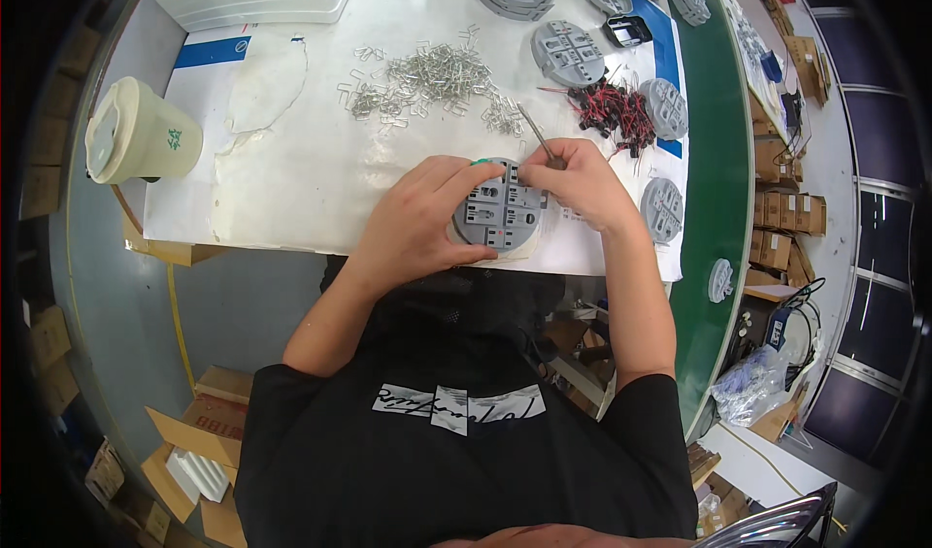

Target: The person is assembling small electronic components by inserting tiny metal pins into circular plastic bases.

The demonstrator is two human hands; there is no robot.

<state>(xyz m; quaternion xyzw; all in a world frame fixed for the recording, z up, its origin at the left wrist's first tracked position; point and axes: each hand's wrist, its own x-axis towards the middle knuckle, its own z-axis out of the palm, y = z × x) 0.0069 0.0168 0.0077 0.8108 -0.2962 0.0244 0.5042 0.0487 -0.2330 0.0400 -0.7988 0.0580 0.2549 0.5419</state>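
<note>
A round grey plastic disc with slots and raised blocks (497, 216) lies at the near edge of the white-covered table. My left hand (422, 213) grips its left side, with the thumb at the near rim and the fingers at the far rim. At the disc's upper right, my right hand (575, 181) has its fingertips pressed on the surface. That hand also holds a thin metal-shafted tool (532, 127), its shaft pointing up and left; its handle is mostly hidden in the fingers. Whatever small part lies under the right fingertips cannot be made out.
Beyond the disc lies a pile of small bent metal clips (432, 80). Black and red wired parts (616, 118) are heaped at the right. More grey discs (568, 53) stand around them. A cream bucket (146, 132) stands at the left, a white bin (257, 0) behind.
</note>
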